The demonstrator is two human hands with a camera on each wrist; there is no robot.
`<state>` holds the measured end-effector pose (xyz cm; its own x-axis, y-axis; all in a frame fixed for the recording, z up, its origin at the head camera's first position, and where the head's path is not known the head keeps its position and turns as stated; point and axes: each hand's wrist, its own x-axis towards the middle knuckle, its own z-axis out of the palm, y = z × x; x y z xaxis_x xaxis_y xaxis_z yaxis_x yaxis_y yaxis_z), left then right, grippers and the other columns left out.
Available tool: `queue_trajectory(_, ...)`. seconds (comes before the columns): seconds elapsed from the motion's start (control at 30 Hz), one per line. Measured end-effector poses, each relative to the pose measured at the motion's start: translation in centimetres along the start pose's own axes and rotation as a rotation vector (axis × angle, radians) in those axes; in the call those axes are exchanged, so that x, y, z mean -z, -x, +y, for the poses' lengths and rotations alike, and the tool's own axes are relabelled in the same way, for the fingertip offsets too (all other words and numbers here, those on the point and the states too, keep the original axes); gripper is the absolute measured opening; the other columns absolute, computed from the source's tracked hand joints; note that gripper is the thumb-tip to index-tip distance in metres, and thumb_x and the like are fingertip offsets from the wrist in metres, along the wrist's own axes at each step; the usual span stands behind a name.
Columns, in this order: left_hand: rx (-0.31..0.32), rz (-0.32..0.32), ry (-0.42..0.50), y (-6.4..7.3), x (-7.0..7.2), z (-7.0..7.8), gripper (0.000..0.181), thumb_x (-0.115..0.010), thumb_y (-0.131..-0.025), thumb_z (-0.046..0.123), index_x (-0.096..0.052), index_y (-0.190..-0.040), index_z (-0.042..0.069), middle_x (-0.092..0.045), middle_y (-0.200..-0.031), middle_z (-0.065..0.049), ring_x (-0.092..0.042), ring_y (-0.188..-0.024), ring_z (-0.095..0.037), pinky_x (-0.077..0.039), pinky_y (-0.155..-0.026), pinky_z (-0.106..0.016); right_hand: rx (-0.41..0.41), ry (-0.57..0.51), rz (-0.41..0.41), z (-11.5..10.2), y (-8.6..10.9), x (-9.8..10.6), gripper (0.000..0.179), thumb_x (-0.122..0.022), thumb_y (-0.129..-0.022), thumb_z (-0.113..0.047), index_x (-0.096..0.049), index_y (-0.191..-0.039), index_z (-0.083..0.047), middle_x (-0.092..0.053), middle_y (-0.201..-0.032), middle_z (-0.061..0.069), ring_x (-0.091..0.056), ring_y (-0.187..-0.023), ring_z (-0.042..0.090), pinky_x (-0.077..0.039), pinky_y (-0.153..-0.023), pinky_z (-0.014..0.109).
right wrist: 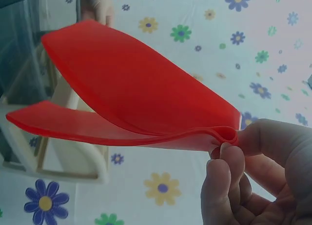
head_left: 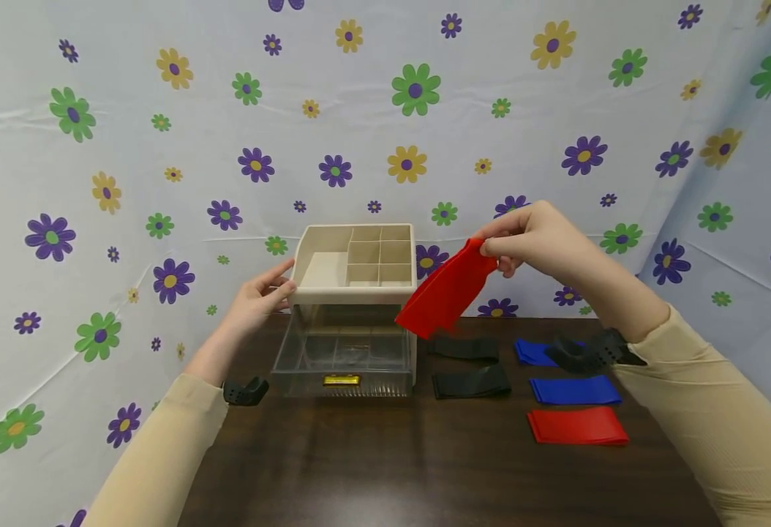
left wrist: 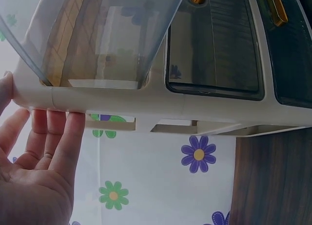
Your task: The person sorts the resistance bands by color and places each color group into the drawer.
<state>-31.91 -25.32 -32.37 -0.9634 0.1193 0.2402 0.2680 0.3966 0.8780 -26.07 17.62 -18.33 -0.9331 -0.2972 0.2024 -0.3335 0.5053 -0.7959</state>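
Note:
My right hand [head_left: 524, 238] pinches one end of a folded red resistance band [head_left: 448, 289], raised beside the organizer. In the right wrist view the band [right wrist: 141, 83] hangs in two flared layers from the thumb and fingers. My left hand [head_left: 260, 296] rests against the left side of a cream desktop organizer [head_left: 352, 295]; in the left wrist view its fingers [left wrist: 68, 142] lie fairly straight along that side. The organizer's clear upper drawer [head_left: 342, 359], with a gold handle [head_left: 341, 380], is pulled out. The compartments on top hold nothing visible.
Right of the organizer on the dark wood table [head_left: 359, 454] lie two black bands [head_left: 471, 382], two blue bands [head_left: 575, 390] and another red band [head_left: 578, 426], all folded flat. A flowered cloth [head_left: 359, 102] hangs behind and at the sides.

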Motion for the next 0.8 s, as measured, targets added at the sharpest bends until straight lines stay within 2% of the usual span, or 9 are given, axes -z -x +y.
queue_trajectory(0.2, 0.014, 0.0, 0.006, 0.0, 0.1, 0.1, 0.056, -0.059, -0.098, 0.028, -0.039, -0.15, 0.016, -0.053, -0.121, -0.023, -0.058, -0.093, -0.011, -0.054, -0.078, -0.024, 0.025, -0.043, -0.044, -2.3, -1.1, -0.8, 0.02, -0.066, -0.09, -0.01, -0.073, -0.106, 0.001, -0.07, -0.092, 0.016, -0.06, -0.063, 0.03, -0.056, -0.059, 0.034)
queue_trajectory(0.33, 0.024, -0.004, 0.012, 0.3, 0.0, 1.0, 0.055, -0.058, -0.099, 0.022, -0.039, -0.149, 0.012, -0.053, -0.121, -0.025, -0.058, -0.092, -0.01, -0.054, -0.077, -0.024, 0.049, -0.056, -0.073, -3.3, -1.9, -1.7, 0.02, -0.065, -0.091, -0.007, -0.072, -0.106, 0.003, -0.069, -0.09, 0.017, -0.059, -0.062, 0.029, -0.055, -0.057, 0.032)
queue_trajectory(0.53, 0.025, -0.011, -0.002, 1.3, -0.2, 2.9, 0.054, -0.057, -0.099, 0.018, -0.038, -0.149, 0.006, -0.053, -0.12, -0.027, -0.058, -0.09, -0.01, -0.054, -0.078, -0.024, 0.085, -0.069, -0.121, -4.1, -2.8, -3.9, 0.019, -0.064, -0.09, -0.007, -0.073, -0.106, 0.001, -0.07, -0.089, 0.016, -0.059, -0.064, 0.029, -0.056, -0.059, 0.033)
queue_trajectory(0.7, 0.034, -0.013, 0.007, 1.4, -0.2, 3.3, 0.054, -0.057, -0.099, 0.018, -0.039, -0.149, 0.007, -0.053, -0.119, -0.025, -0.057, -0.091, -0.012, -0.054, -0.078, -0.023, 0.084, -0.106, -0.161, -4.4, -3.5, -6.0, 0.019, -0.064, -0.089, -0.007, -0.074, -0.105, -0.002, -0.07, -0.09, 0.014, -0.058, -0.062, 0.028, -0.056, -0.059, 0.033)
queue_trajectory(0.8, 0.033, -0.013, 0.011, 1.4, -0.1, 3.3, 0.054, -0.057, -0.099, 0.017, -0.039, -0.149, 0.007, -0.053, -0.119, -0.025, -0.057, -0.091, -0.013, -0.054, -0.08, -0.028, 0.088, -0.125, -0.19, -4.5, -4.1, -7.3, 0.019, -0.063, -0.089, -0.006, -0.075, -0.104, -0.002, -0.071, -0.089, 0.013, -0.058, -0.061, 0.027, -0.056, -0.058, 0.033)
